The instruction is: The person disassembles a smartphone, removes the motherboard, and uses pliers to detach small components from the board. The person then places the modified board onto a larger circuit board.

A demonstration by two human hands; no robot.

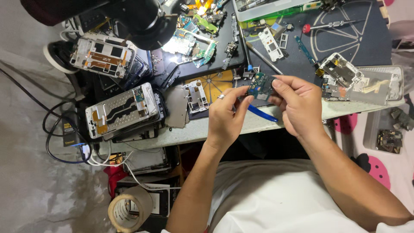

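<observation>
Your left hand (pixel 226 116) and right hand (pixel 297 105) both pinch the small green circuit board (pixel 261 85) above the table (pixel 258 123) edge; you're inspecting it, so steady fingertip control matters.

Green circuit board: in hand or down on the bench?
In hand: both hands pinch the circuit board above the workbench.

We see a small dark blue-green circuit board (pixel 261 85), irregular in outline and studded with tiny components, held up in the air above the bench's near edge, tilted on its side. Beneath it a slim blue plastic pry tool (pixel 263 114) slants down to the right, also lifted clear of the bench.
</observation>
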